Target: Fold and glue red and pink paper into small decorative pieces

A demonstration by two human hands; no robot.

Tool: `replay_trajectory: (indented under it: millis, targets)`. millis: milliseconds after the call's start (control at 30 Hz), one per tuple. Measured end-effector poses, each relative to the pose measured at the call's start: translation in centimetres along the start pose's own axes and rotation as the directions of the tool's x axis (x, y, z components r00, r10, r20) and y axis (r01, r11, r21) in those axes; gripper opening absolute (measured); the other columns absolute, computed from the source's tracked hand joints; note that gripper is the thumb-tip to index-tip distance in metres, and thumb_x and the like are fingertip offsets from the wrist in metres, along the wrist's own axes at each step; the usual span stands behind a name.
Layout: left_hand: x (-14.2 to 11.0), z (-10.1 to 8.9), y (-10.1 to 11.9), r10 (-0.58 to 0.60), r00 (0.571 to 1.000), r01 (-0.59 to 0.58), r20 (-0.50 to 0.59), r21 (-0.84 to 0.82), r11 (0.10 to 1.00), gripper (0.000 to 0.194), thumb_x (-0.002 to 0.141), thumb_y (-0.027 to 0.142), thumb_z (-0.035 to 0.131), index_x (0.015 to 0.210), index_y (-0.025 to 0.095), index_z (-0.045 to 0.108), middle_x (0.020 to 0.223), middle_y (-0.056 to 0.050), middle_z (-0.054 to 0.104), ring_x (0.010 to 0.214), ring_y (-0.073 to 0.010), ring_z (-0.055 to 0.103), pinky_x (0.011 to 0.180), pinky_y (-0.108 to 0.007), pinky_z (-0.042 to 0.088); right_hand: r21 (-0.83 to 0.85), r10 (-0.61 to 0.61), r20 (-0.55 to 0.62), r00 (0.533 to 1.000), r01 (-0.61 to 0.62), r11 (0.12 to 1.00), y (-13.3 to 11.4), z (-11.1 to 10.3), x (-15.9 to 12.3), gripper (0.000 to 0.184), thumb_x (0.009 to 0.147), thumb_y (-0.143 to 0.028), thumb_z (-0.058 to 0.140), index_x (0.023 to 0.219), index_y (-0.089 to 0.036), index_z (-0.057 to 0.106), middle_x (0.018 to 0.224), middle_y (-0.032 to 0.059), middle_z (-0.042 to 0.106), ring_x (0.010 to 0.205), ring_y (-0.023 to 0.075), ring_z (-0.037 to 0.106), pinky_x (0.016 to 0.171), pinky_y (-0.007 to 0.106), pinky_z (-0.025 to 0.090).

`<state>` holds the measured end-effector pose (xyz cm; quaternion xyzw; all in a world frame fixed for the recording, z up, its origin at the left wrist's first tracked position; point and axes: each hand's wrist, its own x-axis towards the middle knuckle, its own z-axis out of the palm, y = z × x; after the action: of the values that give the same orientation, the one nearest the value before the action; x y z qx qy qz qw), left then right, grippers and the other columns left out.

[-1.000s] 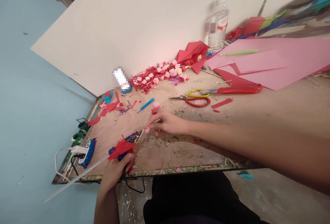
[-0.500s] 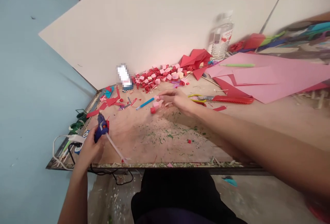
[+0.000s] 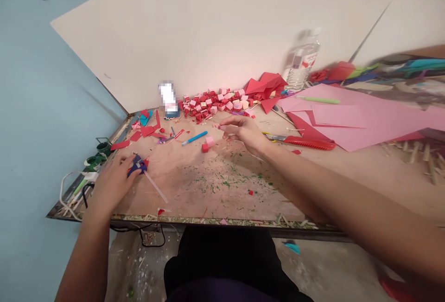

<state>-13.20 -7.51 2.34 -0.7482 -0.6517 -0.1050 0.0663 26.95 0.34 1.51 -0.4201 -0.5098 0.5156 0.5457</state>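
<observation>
At the left of the table, my left hand (image 3: 116, 176) has its thumb and fingers about the dark blue hot glue gun (image 3: 138, 164), low at the tabletop. A translucent glue stick (image 3: 155, 187) sticks out of the gun's back. My right hand (image 3: 243, 134) is raised over the middle of the table, thumb and fingers pinched together; a tiny pinkish bit shows at the tips, too small to name. Just left of that hand lie a pink paper cube (image 3: 210, 141) and a red paper cube (image 3: 205, 148), close together. Beyond them rests a blue pen (image 3: 194, 138).
A heap of red and pink paper cubes (image 3: 212, 105) lies along the white board, beside a phone (image 3: 168, 99). On the right are a red-handled cutter (image 3: 308, 143), pink paper sheets (image 3: 340, 107) and a plastic bottle (image 3: 302, 63). Green cups (image 3: 92, 163) hang at the left edge.
My left hand has lowered the glue gun and turned over it, palm down. My right hand has moved off the pink and red cubes, up and to the right, leaving them on the table.
</observation>
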Motion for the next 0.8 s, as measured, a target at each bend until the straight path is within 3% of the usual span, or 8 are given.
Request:
replay_trajectory:
  millis: [67,133,300,400,467,633,700,800]
  targets:
    - [1.7,-0.9,3.8,0.078,0.994,-0.082,-0.071,-0.062,0.995,0.049,0.099,0.050,0.048,0.133,0.020,0.067,0.130,-0.016,0.065,0.122,-0.0373,0.060,0.108,-0.051,0.045,-0.013,0.006,-0.018,1.000,-0.006,1.000,0.1,0.0,0.1,0.023,0.066,-0.028,0.085,0.080,-0.015,0.073,0.079,0.0050,0.068,0.064,0.0135,0.062,0.056,0.026,0.052]
    - [4.3,-0.8,8.0,0.194,0.980,-0.198,-0.042,-0.241,0.950,0.044,0.099,0.050,0.051,0.130,0.023,0.069,0.133,-0.011,0.067,0.120,-0.0311,0.063,0.109,-0.045,0.047,-0.022,0.012,-0.038,0.999,-0.012,1.000,0.2,-0.1,0.2,0.023,0.065,-0.029,0.085,0.079,-0.015,0.073,0.077,0.0048,0.067,0.064,0.0138,0.062,0.054,0.026,0.051]
    - [11.6,2.4,15.6,0.437,0.897,-0.354,0.074,-0.473,0.807,0.048,0.097,0.041,0.058,0.136,0.016,0.067,0.142,-0.014,0.065,0.128,-0.0307,0.061,0.113,-0.044,0.045,-0.031,0.002,-0.073,0.997,-0.004,1.000,0.2,-0.5,0.3,0.026,0.063,-0.028,0.088,0.081,-0.015,0.074,0.074,0.0044,0.068,0.067,0.0150,0.064,0.057,0.026,0.052]
    - [14.1,3.7,17.1,0.488,0.849,-0.325,0.203,-0.527,0.785,0.056,0.087,0.034,0.070,0.139,0.013,0.066,0.140,-0.016,0.067,0.117,-0.0296,0.066,0.104,-0.041,0.050,-0.023,-0.033,-0.092,0.995,0.031,0.999,0.2,-0.7,0.4,0.028,0.062,-0.028,0.088,0.082,-0.015,0.074,0.080,0.0057,0.071,0.072,0.0161,0.067,0.062,0.027,0.055]
    - [14.6,3.8,17.5,0.494,0.839,-0.313,0.226,-0.542,0.780,0.049,0.086,0.028,0.069,0.133,0.014,0.071,0.128,-0.015,0.073,0.107,-0.0274,0.068,0.098,-0.039,0.053,-0.036,-0.055,-0.101,0.993,0.051,0.998,0.1,-0.7,0.3,0.029,0.062,-0.029,0.088,0.082,-0.014,0.075,0.083,0.0067,0.072,0.077,0.0174,0.068,0.067,0.029,0.056]
    - [13.1,1.9,17.8,0.491,0.871,-0.362,0.024,-0.645,0.673,0.036,0.094,0.029,0.059,0.125,0.019,0.074,0.131,-0.012,0.072,0.103,-0.0223,0.067,0.097,-0.037,0.052,-0.060,-0.099,-0.120,0.988,0.092,0.994,-0.5,-0.5,0.0,0.027,0.064,-0.033,0.087,0.082,-0.014,0.078,0.087,0.0070,0.073,0.081,0.0171,0.066,0.075,0.031,0.059]
    - [11.9,1.1,17.6,0.439,0.898,-0.301,-0.005,-0.736,0.607,0.031,0.095,0.032,0.059,0.117,0.019,0.076,0.122,-0.012,0.074,0.101,-0.0205,0.068,0.094,-0.035,0.052,-0.054,-0.122,-0.126,0.985,0.116,0.992,-0.9,-0.5,-0.1,0.027,0.064,-0.032,0.088,0.082,-0.014,0.079,0.088,0.0070,0.073,0.082,0.0172,0.067,0.078,0.032,0.060]
    - [9.8,0.9,16.9,0.385,0.921,-0.123,0.060,-0.893,0.433,0.025,0.091,0.038,0.067,0.101,0.017,0.074,0.093,-0.007,0.076,0.083,-0.0178,0.070,0.085,-0.033,0.055,-0.073,-0.148,-0.099,0.984,0.141,0.987,-1.7,-0.5,-0.2,0.025,0.066,-0.032,0.086,0.084,-0.015,0.079,0.090,0.0077,0.074,0.086,0.0195,0.069,0.080,0.034,0.061]
